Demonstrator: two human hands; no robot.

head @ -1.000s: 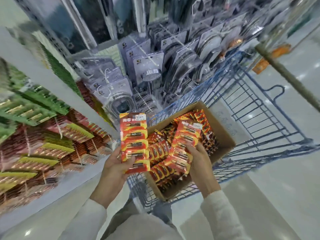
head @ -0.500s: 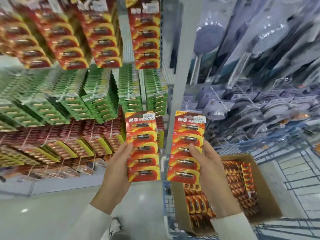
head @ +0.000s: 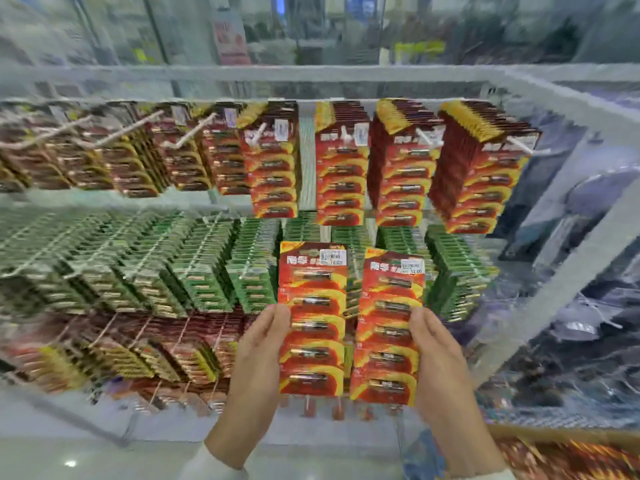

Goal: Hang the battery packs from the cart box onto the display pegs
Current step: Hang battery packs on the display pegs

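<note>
Two packs in the air, neither on a peg yet! The left hand [head: 258, 344] pinches the left edge of a long red-and-yellow card battery pack [head: 313, 317], thumb on the front and fingers behind. The right hand [head: 440, 355] grips the right edge of a second red-and-yellow battery pack [head: 389, 327] the same way. Both packs are upright, side by side and just apart, held up in front of the green row of hanging packs [head: 204, 275]. Directly above that green row hangs the matching red row of packs [head: 341, 174] on white wire pegs [head: 526, 147], and those pegs look thickly stocked, so a good share of the hanging seems done. Below and to the right of the green row, the brown cardboard cart box [head: 561, 436] peeks into view with something red blurred inside, so by the look of it there is more stock to go. My read is mid-task: two packs lifted, with the threading onto the pegs to come.
</note>
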